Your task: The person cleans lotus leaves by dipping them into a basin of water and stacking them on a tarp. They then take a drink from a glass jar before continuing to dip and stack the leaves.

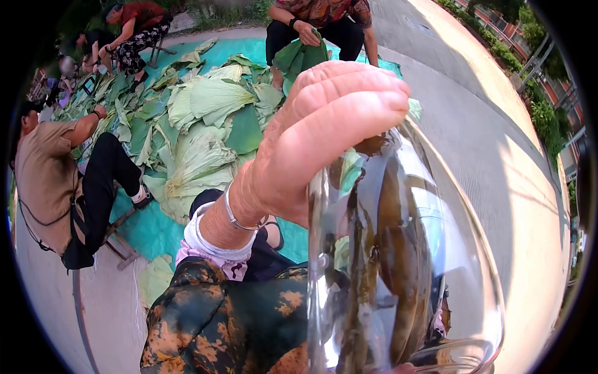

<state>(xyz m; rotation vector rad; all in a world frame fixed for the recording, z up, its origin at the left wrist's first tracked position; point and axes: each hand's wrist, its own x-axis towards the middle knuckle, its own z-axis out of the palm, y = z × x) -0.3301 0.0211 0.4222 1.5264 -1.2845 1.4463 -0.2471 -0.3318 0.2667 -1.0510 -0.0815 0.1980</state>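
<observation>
My left hand [299, 143] reaches up from the lower left, a silver bangle and a white cuff at its wrist. Its fingers curl over the far end of a large clear glass jar [461, 249], held tilted close in front of me. Brown streaks and bright reflections show through the glass, and a ringed rim lies near the bottom of the view. My right hand is outside the picture. Beneath my arm is dark cloth with orange-brown patches [224, 318].
Large green leaves [205, 149] lie heaped on a teal sheet [156, 224]. A person in a tan shirt [53, 174] sits at left on a low stool [121, 246]. Opposite, another person holds leaves [302, 56]. More people sit farther back. Grey pavement [461, 106] runs along the right.
</observation>
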